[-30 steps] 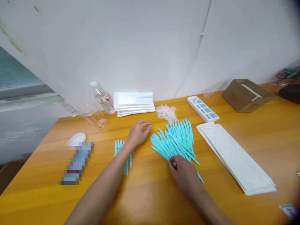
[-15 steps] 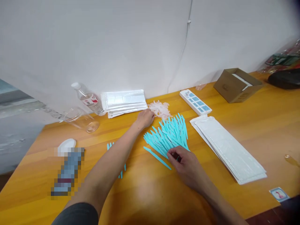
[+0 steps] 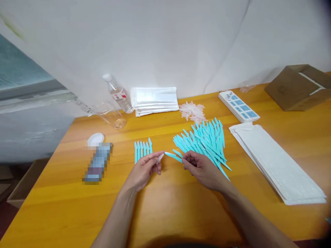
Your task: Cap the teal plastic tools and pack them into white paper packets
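Observation:
My left hand [image 3: 144, 170] pinches a small translucent blade cap [image 3: 160, 158] between thumb and fingers. My right hand [image 3: 203, 170] is closed on the lower end of a turquoise eyebrow razor [image 3: 172, 156], whose pale tip points at the cap, a small gap apart. Behind my right hand spreads a heap of turquoise eyebrow razors [image 3: 207, 139]. Several more razors [image 3: 141, 150] lie side by side in a row just beyond my left hand, their lower ends hidden by it. A pile of pinkish translucent caps [image 3: 192, 112] rests beyond the heap.
White packets [image 3: 155, 100] are stacked by the wall, beside a plastic bottle [image 3: 120, 96] and a clear jar [image 3: 113, 119]. A white lid [image 3: 95, 139] lies left. To the right are a power strip [image 3: 239, 106], long white packets [image 3: 276, 162] and a cardboard box [image 3: 294, 88].
My left hand has come back from the cap pile towards me, now with a cap. My right hand has lifted a razor from the heap's edge. The view has shifted left.

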